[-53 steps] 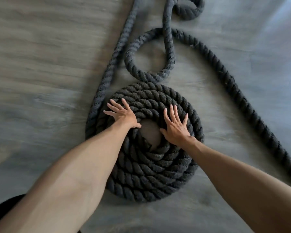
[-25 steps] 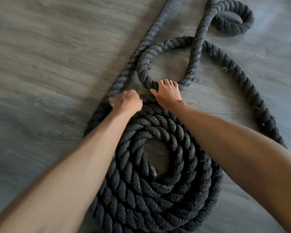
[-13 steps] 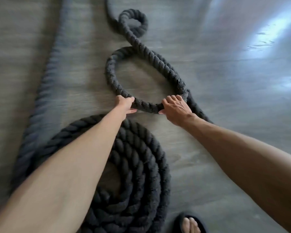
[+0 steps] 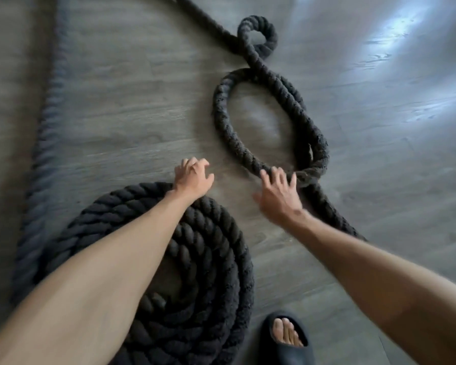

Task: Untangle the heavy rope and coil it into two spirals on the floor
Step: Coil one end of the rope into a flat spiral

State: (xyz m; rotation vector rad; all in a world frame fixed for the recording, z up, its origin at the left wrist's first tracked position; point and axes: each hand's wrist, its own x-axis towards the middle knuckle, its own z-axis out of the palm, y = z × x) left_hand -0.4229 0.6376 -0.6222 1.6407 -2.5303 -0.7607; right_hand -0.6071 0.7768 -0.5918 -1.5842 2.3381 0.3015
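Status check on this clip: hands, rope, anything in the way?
Left hand open, off the rope. Right hand open, fingertips at the big loop. One spiral coiled; small loop beyond. Sandalled foot beside spiral.

Both arms extended fwd; left hand (image 4: 192,177) fingers curled, right hand (image 4: 279,196) splayed, empty

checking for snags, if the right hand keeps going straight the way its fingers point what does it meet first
The right hand points up and slightly right, fingertips already at the near bend of the thick dark twisted rope loop. That bend, where the strands cross, comes first; whether they touch yet is unclear through blur.
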